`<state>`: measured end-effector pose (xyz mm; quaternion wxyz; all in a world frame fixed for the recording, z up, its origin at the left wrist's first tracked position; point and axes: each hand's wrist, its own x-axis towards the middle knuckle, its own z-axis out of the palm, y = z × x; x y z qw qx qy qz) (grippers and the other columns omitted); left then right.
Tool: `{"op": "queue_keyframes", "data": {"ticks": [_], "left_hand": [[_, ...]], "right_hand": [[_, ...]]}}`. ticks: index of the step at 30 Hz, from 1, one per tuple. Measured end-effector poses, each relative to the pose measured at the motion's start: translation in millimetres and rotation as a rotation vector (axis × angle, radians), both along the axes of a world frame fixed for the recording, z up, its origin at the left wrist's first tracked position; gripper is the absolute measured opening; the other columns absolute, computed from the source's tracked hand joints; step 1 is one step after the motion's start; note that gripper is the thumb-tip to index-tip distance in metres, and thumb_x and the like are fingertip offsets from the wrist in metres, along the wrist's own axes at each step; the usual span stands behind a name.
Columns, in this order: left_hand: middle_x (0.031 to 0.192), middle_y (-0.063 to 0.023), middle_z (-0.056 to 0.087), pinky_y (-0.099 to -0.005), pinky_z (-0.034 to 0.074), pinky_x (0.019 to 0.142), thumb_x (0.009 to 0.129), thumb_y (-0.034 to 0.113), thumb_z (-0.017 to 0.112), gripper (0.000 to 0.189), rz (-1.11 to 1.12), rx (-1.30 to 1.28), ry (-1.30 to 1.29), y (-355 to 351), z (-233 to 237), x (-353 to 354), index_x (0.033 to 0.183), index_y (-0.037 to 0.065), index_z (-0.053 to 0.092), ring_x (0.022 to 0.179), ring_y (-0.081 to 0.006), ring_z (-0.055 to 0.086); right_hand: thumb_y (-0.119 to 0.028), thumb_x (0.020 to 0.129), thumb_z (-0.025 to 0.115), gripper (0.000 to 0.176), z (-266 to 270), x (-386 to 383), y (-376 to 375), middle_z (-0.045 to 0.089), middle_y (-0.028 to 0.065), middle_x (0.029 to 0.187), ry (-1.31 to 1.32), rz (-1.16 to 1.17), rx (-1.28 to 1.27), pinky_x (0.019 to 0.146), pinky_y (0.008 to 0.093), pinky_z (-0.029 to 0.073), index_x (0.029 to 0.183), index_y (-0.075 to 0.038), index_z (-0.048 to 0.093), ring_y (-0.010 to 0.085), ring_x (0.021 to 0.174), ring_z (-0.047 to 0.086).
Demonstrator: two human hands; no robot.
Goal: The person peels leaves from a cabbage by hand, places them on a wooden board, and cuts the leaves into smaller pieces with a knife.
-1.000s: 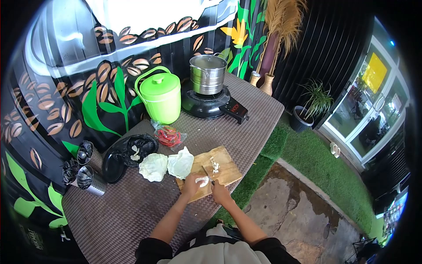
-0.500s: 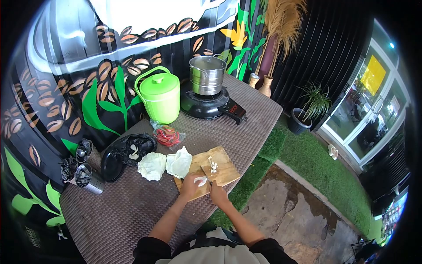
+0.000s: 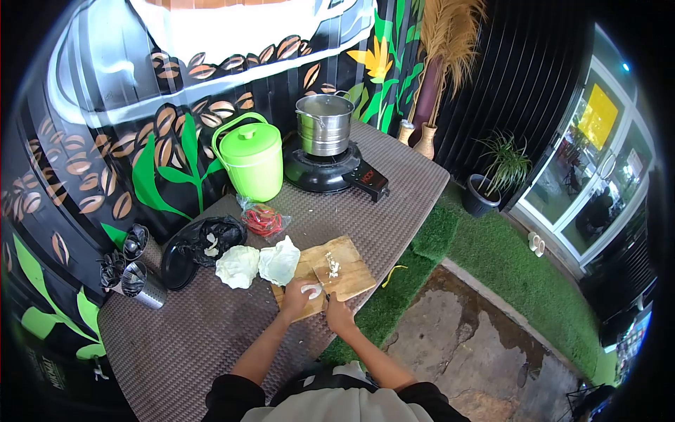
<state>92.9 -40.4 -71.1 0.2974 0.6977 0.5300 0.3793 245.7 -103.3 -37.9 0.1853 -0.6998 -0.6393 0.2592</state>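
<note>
Two pale leaves (image 3: 237,266) are laid on the table (image 3: 211,330), beside the wooden board (image 3: 355,276). On the board, a white piece (image 3: 311,289) is held in the curled fingers of the left hand (image 3: 295,298). A knife (image 3: 327,297) is gripped by its handle in the closed right hand (image 3: 340,316). Small white bits (image 3: 332,266) are scattered near the blade.

Red lettering on the stove's control panel (image 3: 369,181) appears to read "HOCK"; the wall (image 3: 53,373), faintly, "NIKMAT".
</note>
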Motion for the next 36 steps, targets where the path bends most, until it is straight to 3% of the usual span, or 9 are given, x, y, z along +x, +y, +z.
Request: {"op": "queue_keyframes", "data": {"ticks": [7,11,14,17,19,27,30,36], "left_hand": [[0.094,-0.0165,0.064,-0.0402,0.043,0.086,0.076,0.014,0.071,0.023,-0.022,-0.01,0.009,-5.4,11.9,-1.4,0.098,0.01,0.072,0.094,-0.0335,0.058],[0.095,-0.0165,0.064,-0.0403,0.043,0.087,0.076,0.015,0.071,0.023,-0.007,0.051,0.01,-1.3,-8.4,-5.0,0.099,0.01,0.072,0.095,-0.0332,0.058],[0.095,-0.0169,0.064,-0.0402,0.043,0.087,0.077,0.015,0.07,0.023,-0.001,0.01,0.029,-2.5,-0.8,-2.4,0.099,0.01,0.072,0.095,-0.0334,0.057],[0.095,-0.0174,0.064,-0.0403,0.043,0.087,0.077,0.016,0.071,0.023,-0.004,0.018,0.037,-4.6,4.6,-2.7,0.099,0.01,0.071,0.096,-0.0336,0.057],[0.096,-0.0179,0.063,-0.0404,0.043,0.087,0.077,0.015,0.071,0.023,-0.003,0.009,0.035,-5.4,6.1,-1.7,0.099,0.01,0.072,0.096,-0.034,0.057],[0.097,-0.0183,0.063,-0.0401,0.043,0.086,0.076,0.013,0.071,0.025,0.041,0.012,0.004,-5.8,-5.8,-4.1,0.1,0.008,0.07,0.095,-0.0339,0.058],[0.095,-0.0179,0.064,-0.0402,0.044,0.084,0.075,0.012,0.072,0.026,0.029,0.028,-0.029,-3.4,-3.4,-3.8,0.1,0.006,0.069,0.093,-0.034,0.059],[0.094,-0.0179,0.064,-0.0397,0.045,0.083,0.075,0.011,0.072,0.024,0.025,-0.003,-0.008,-5.5,6.9,-1.6,0.098,0.005,0.069,0.092,-0.0341,0.06]], "right_hand": [[-0.031,0.095,0.044,0.033,3.8,6.7,25.3,0.062,0.0323,0.088,0.007,0.076,-0.041,0.078,0.0563,0.047,0.106,0.001,0.044,0.0491,0.088,0.06],[-0.03,0.095,0.044,0.033,4.1,16.4,26.0,0.061,0.0338,0.091,0.079,0.162,-0.101,0.079,0.0555,0.046,0.105,0.002,0.044,0.0501,0.09,0.059],[-0.031,0.095,0.043,0.033,8.7,3.6,6.6,0.061,0.0332,0.09,0.022,0.079,-0.13,0.079,0.0558,0.046,0.105,0.001,0.044,0.0499,0.09,0.06],[-0.033,0.096,0.043,0.033,-3.6,-6.9,-1.1,0.062,0.032,0.088,-0.007,-0.01,0.011,0.079,0.0559,0.047,0.106,-0.001,0.044,0.0498,0.088,0.06],[-0.033,0.096,0.043,0.034,2.8,-5.1,8.8,0.062,0.0319,0.087,-0.004,0.016,-0.106,0.078,0.0559,0.047,0.106,-0.002,0.044,0.0494,0.087,0.061],[-0.027,0.095,0.044,0.033,-3.3,18.1,20.8,0.06,0.0341,0.088,0.122,0.178,-0.039,0.075,0.0554,0.045,0.102,0.005,0.046,0.0511,0.087,0.058],[-0.03,0.095,0.045,0.033,2.6,4.0,0.5,0.06,0.0334,0.09,0.01,0.037,-0.04,0.075,0.0558,0.047,0.107,0.001,0.044,0.0493,0.087,0.06],[-0.032,0.095,0.045,0.032,6.5,-2.6,14.7,0.061,0.0323,0.089,-0.017,0.072,-0.114,0.075,0.0563,0.048,0.109,-0.003,0.043,0.0474,0.087,0.061]]}}
